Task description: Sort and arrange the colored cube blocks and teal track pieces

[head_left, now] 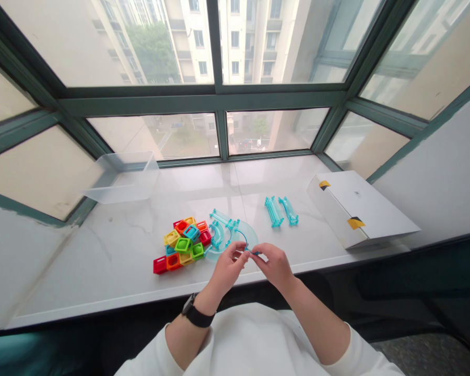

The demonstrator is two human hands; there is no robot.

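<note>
The left hand (232, 261) and right hand (274, 265) are pinching a small blue plastic piece (254, 253) near the smooth, shiny worktop's (121, 245) front edge. Boxy, bright blocks (184, 245) are lying piled nearby.

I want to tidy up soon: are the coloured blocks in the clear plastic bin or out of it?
Out: the coloured blocks lie heaped on the white ledge, apart from the clear plastic bin.

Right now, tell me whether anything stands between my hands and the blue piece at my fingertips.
Nothing visible does: your left hand and right hand are both at the blue piece. The blocks sit aside, left of your left hand.
</note>
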